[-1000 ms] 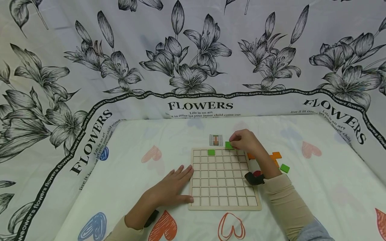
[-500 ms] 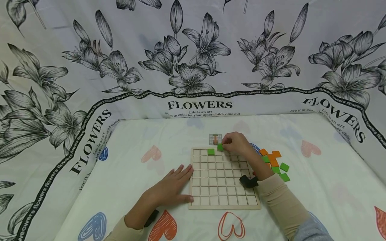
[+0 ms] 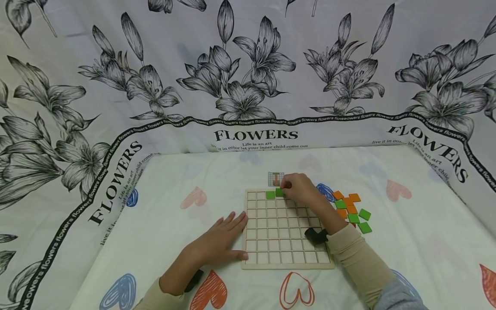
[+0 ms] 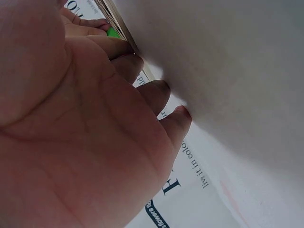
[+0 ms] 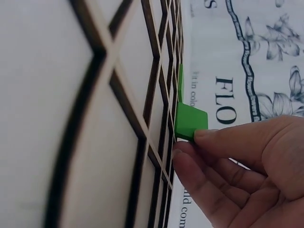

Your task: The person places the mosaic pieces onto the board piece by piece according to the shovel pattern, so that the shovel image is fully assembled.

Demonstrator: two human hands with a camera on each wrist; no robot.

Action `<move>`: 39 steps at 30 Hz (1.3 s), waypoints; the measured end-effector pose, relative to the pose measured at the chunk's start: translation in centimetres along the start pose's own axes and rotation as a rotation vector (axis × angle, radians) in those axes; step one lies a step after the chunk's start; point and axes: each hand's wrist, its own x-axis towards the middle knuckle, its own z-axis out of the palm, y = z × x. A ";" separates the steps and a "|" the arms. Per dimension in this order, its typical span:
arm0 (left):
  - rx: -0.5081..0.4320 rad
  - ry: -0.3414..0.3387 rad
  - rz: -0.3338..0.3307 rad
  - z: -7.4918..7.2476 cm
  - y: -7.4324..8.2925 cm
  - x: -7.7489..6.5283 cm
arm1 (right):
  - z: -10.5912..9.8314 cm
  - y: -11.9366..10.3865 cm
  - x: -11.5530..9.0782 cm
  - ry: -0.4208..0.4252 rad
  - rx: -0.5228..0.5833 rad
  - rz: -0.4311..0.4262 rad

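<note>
Since the earlier head frames, the pinched green tile [image 3: 278, 192] has been carried leftward and slightly down, from beyond the upper edge of the wooden grid board [image 3: 288, 266] to its top row. It is now held just right of the seated green tile [image 3: 270, 195], near the centre of the frame. The pinched tile is grasped by the thumb and fingertips of the right hand [image 3: 302, 189]; in the right wrist view it is seen tilted, with its lower end at the grid. Whether any edge has entered a cell cannot be told. The left hand [image 3: 218, 241], left of the board, is kept in place with nothing grasped, its fingers outstretched and spread, their tips laid against the board's left edge. Above the board, a small pattern card [image 3: 276, 179] is laid on the heart-printed tablecloth [image 3: 222, 170]. Right of the board, loose orange tiles [image 3: 351, 209] and loose green tiles [image 3: 364, 227] are scattered in a cluster.
</note>
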 end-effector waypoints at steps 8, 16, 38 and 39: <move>0.001 -0.004 -0.012 0.0 0.0 0.0 | 0.1 -0.2 -0.2 -0.032 -0.028 -0.002; -0.001 -0.006 -0.012 0.0 0.0 0.1 | -0.1 -0.5 -0.3 -0.040 -0.057 -0.014; -0.001 0.002 -0.005 0.0 0.0 0.1 | -1.3 -0.5 -1.0 -0.147 -0.108 0.000; -0.004 0.002 -0.004 0.1 0.0 0.1 | -1.7 -0.4 -1.2 -0.159 -0.107 0.005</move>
